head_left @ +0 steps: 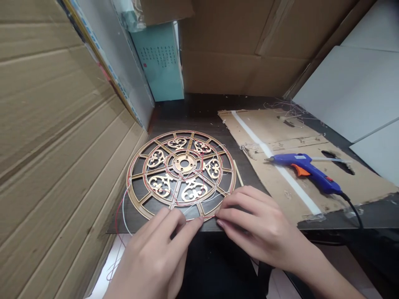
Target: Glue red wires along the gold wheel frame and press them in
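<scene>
A round wooden fretwork disc (181, 173) with ornate cut-outs lies flat on the dark table (199, 114). Thin red and white wires (122, 207) run around its rings and trail off its near left side. My left hand (156, 253) reaches to the disc's near rim, fingers drawn together at the wire. My right hand (252, 224) rests at the same near rim, fingertips pinched toward the left hand's. Both hands seem to grip the thin red wire between them.
A blue glue gun (308, 170) with an orange trigger lies on a scorched cardboard sheet (280, 137) to the right, its black cord running off the table edge. Cardboard walls stand on the left and behind. A teal box (160, 62) stands in the back corner.
</scene>
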`<action>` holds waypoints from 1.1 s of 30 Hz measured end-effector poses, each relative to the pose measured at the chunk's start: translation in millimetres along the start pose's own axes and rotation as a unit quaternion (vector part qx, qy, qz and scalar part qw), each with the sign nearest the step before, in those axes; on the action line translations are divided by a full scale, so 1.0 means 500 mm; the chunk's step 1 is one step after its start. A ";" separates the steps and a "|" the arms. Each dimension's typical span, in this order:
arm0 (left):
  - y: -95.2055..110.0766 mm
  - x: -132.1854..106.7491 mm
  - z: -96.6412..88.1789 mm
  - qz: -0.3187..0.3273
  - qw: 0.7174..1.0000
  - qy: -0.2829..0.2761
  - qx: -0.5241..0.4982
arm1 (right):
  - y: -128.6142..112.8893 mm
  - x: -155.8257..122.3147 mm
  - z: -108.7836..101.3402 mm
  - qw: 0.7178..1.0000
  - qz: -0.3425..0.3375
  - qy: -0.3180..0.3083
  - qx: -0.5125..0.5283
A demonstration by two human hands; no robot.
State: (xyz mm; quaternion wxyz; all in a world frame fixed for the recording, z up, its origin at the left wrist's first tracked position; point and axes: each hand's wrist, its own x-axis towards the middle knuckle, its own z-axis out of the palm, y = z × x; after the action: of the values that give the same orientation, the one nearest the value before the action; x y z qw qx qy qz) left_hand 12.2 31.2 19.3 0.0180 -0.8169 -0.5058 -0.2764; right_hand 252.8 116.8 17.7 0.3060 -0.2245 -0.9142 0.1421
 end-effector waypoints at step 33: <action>0.010 0.005 0.005 -0.049 0.998 0.002 -0.031 | -0.008 0.012 0.010 0.998 -0.027 0.020 0.054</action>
State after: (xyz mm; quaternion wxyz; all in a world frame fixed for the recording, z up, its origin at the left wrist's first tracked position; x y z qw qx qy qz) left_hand 18.4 31.7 19.8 -0.0197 -0.7908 -0.5366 -0.2939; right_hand 244.1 115.9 18.5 0.3391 -0.1854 -0.9049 0.1781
